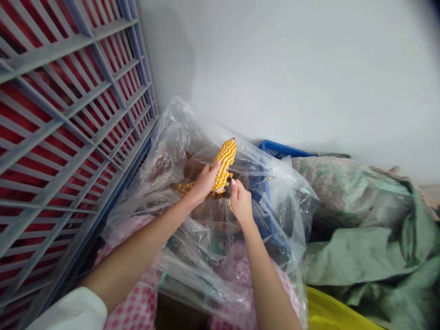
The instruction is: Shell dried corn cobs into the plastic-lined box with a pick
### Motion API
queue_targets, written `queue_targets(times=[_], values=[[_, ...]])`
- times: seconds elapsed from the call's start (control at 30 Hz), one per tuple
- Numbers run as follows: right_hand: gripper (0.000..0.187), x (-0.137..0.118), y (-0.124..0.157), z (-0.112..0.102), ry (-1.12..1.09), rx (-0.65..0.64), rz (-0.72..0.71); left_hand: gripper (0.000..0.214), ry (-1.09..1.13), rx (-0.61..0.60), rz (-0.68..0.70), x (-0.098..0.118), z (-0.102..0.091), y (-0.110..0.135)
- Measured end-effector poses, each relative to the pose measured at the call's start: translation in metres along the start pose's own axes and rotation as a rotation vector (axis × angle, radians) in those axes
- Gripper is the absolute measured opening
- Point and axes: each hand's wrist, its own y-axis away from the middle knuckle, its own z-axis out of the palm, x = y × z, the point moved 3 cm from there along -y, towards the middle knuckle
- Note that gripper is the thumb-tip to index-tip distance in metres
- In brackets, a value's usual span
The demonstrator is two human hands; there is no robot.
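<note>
A grey slatted crate (65,137) stands at left and a green woven sack (357,229) at right. Between them, a clear plastic bag (206,238) sits before a blue basket (282,149). Within the bag's mouth, the left hand (204,183) has its grip clenched around a corn cob (225,165). The right hand (241,201) pinches the cob's lower end, near loose kernels (184,188).

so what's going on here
A person is holding a dried yellow corn cob in both hands. The left hand grips it around the middle, and the right hand pinches near its lower end. Both hands are inside a clear plastic bag. A blue plastic crate and a green woven sack lie to the right, and a grey slatted rack stands to the left.
</note>
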Motion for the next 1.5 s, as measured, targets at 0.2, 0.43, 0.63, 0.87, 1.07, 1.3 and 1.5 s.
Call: queue_targets(times=[0.2,0.43,0.63,0.87,1.07,1.3,1.5], values=[[0.039,-0.004,-0.001,-0.018,-0.124,-0.018,0.006,0.037,0.032,-0.093,-0.044,0.008,0.002,0.006],[0.045,-0.007,0.003,-0.02,-0.512,-0.007,0.279,0.039,-0.203,0.167,0.164,0.007,-0.017,-0.01],[0.037,-0.028,0.005,-0.014,-1.166,-0.231,0.415,0.04,-0.181,0.002,0.296,0.015,-0.01,-0.001],[0.035,-0.039,0.003,-0.024,-1.373,-0.291,0.416,0.036,-0.259,-0.045,0.37,0.015,0.001,0.005],[0.034,-0.034,0.006,-0.027,-1.395,-0.288,0.458,0.033,-0.503,-0.003,0.461,0.017,0.008,0.011],[0.036,-0.019,0.002,-0.017,-1.286,-0.147,0.454,0.033,-0.736,0.051,0.468,0.006,0.017,0.017],[0.041,-0.009,0.003,-0.013,-1.001,-0.099,0.426,0.035,-0.818,0.067,0.456,0.0,0.018,0.018]])
